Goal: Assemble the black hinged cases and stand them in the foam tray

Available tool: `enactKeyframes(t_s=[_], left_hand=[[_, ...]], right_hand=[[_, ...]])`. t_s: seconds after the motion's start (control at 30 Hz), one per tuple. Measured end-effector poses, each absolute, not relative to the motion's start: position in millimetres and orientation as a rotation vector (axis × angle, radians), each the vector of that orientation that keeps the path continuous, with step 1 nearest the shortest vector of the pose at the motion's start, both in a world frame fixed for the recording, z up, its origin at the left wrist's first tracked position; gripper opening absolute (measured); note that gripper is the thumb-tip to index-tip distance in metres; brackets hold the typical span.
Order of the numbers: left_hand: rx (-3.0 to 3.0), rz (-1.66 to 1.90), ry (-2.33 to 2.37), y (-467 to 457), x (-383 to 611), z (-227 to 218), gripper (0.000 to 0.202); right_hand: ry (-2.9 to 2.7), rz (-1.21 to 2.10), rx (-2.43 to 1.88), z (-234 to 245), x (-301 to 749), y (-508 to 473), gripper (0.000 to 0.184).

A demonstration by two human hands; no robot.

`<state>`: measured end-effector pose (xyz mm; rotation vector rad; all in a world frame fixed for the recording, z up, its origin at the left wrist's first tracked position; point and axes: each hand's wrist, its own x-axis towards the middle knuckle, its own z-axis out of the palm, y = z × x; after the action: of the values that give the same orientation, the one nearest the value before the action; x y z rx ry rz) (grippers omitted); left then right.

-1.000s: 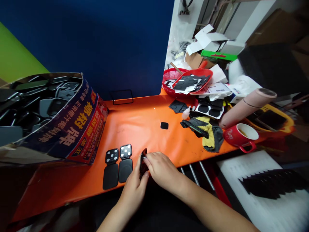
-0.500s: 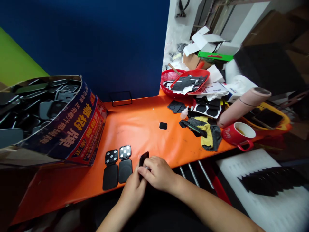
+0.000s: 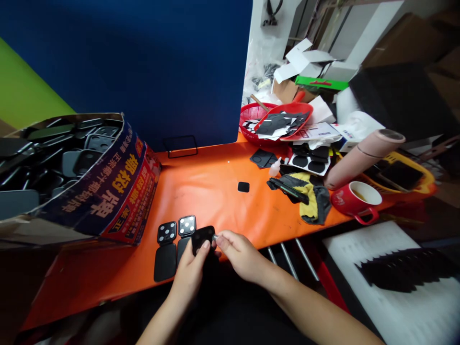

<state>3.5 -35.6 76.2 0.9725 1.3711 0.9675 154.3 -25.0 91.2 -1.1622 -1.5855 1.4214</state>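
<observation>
My left hand grips a black square plate with rounded corners, thumb pressed on its face, held above the table's front edge. Close to the plate's right edge, my right hand pinches a small silvery piece between thumb and fingers; its exact kind is too small to make out. Left of my hands lie two unfolded black hinged holders. The left holder shows white dots on its upper square; the other dotted square has its lower half partly hidden by my left hand.
A printed cardboard box full of black pieces stands at left. A small black square lies mid-table. To the right are a yellow-grey glove, a red mug, a pink flask and a red basket.
The black plate has turned from edge-on to face up and shifted left with my left hand. My right hand has drawn slightly away from it, the silvery piece at its fingertips.
</observation>
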Motion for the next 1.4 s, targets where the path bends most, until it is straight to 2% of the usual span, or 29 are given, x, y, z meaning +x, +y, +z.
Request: enactKeyframes(t_s=[0.2, 0.33, 0.5, 0.67, 0.83, 0.93, 1.17, 1.4], left_hand=[[1.422, 0.9, 1.379, -41.6, 3.3, 70.5, 0.044], [1.646, 0.796, 1.358, -46.5, -3.1, 66.1, 0.056], [1.685, 0.711, 1.241, -47.2, -7.6, 67.7, 0.061], [1.523, 0.725, 1.185, -43.5, 0.9, 75.8, 0.041], [1.085, 0.871, 1.375, -40.1, 5.4, 72.4, 0.036], [0.998, 0.882, 1.372, -38.2, 3.7, 69.9, 0.038], [0.877, 0.93, 1.343, -36.1, 5.7, 75.2, 0.032], [0.894, 0.898, 1.236, -37.8, 3.9, 65.9, 0.028]], right_hand=[[-2.147, 0.781, -1.444, 100.0, 145.6, -30.2, 0.022], [-2.261, 0.713, -1.404, 104.5, 147.0, -30.2, 0.023], [-2.274, 0.791, -1.253, 102.8, 155.1, -26.4, 0.028], [-2.102, 0.948, -1.128, 91.0, 149.4, -26.0, 0.022], [-1.505, 1.51, -1.028, 91.7, 154.0, -19.5, 0.029], [-1.209, 1.704, -0.943, 92.4, 160.5, -16.4, 0.03], [-1.083, 1.878, -0.956, 86.2, 161.2, -23.1, 0.029], [-1.085, 1.835, -0.881, 79.2, 164.6, -21.1, 0.025]])
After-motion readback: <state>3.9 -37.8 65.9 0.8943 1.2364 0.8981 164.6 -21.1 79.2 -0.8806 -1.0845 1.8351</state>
